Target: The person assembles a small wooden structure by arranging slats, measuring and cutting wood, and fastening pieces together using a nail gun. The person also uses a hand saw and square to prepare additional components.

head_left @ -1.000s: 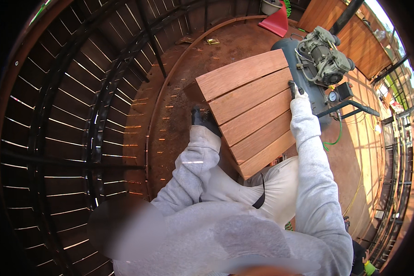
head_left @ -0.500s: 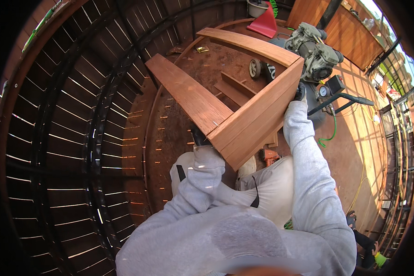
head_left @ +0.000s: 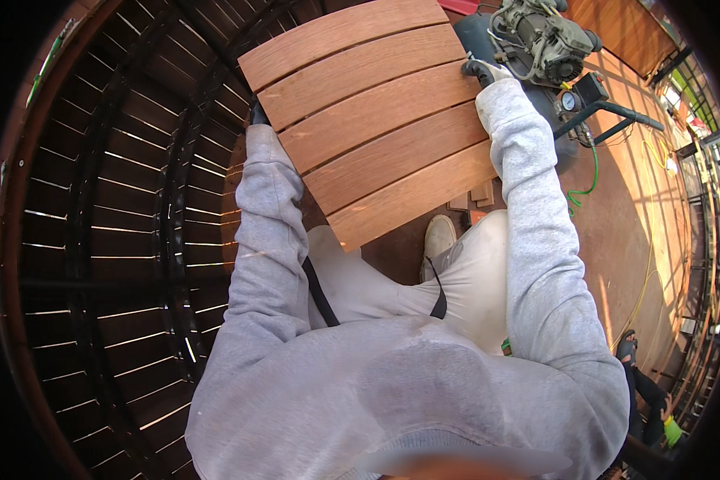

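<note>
A reddish-brown slatted wooden panel (head_left: 376, 104), with several boards set side by side and narrow gaps between them, is tilted in front of me above my knees. My left hand (head_left: 258, 113), in a black glove, grips its left edge, the fingers mostly hidden behind the wood. At the upper right edge, my right hand (head_left: 480, 73), also in a dark glove, is closed on the panel with its fingers curled. The panel's slatted face is toward me, and its underside and side boards are out of sight.
Beyond my right hand stands an air compressor (head_left: 546, 44) with a gauge (head_left: 569, 102) and a green hose (head_left: 588, 188). Wood offcuts (head_left: 480, 194) lie by my shoe (head_left: 438, 240). A slatted wall (head_left: 128, 200) curves along the left. Another person's hand (head_left: 666, 409) shows at lower right.
The panel has turned from showing its open frame to showing its slatted face. My left hand has moved up and away from me along its left side; the right stays near the right edge.
</note>
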Tool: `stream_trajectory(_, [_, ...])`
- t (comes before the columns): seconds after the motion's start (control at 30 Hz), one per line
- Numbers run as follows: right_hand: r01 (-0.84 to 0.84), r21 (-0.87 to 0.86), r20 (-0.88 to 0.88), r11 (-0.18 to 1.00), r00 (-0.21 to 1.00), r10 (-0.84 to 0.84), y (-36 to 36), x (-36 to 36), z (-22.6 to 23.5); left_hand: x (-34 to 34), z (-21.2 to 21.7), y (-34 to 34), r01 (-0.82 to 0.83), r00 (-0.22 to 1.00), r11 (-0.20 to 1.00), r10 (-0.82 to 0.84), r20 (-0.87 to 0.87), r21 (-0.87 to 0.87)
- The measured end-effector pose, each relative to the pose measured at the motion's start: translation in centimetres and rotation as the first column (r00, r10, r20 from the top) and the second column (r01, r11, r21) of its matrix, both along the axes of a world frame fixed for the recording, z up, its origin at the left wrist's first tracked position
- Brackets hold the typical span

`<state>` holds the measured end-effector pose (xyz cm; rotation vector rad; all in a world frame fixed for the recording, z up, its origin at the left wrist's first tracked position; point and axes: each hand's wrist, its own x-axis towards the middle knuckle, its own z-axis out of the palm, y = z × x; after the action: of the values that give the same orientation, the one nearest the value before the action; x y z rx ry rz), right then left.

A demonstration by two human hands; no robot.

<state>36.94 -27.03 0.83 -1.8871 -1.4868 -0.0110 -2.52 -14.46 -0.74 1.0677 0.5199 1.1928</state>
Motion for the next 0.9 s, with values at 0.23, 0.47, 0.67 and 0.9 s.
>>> stream_trajectory(0.23, [0.026, -0.111, -0.599, 0.993, 0.796, -0.088, 2.4, -3.1, -1.5, 1.0, -0.6, 2.7, -0.031, 0.983, 0.998, 0.04, -0.181, 0.055])
stream_trajectory(0.47, [-0.006, -0.141, -0.736, 0.99, 0.67, -0.101, 2.4, -4.0, -3.8, 1.2, -1.9, 3.8, -0.041, 0.96, 0.996, 0.062, -0.272, 0.081])
stream_trajectory(0.67, [-0.027, -0.144, -0.797, 0.989, 0.595, -0.1, 2.0, -4.0, -4.0, 0.2, -3.4, 3.7, -0.06, 0.943, 0.994, 0.088, -0.32, 0.096])
stream_trajectory(0.9, [-0.073, -0.224, -0.842, 0.972, 0.516, -0.156, -2.3, -3.7, -3.6, -6.4, -12.1, -8.3, 0.046, 0.911, 0.999, -0.051, -0.409, -0.022])
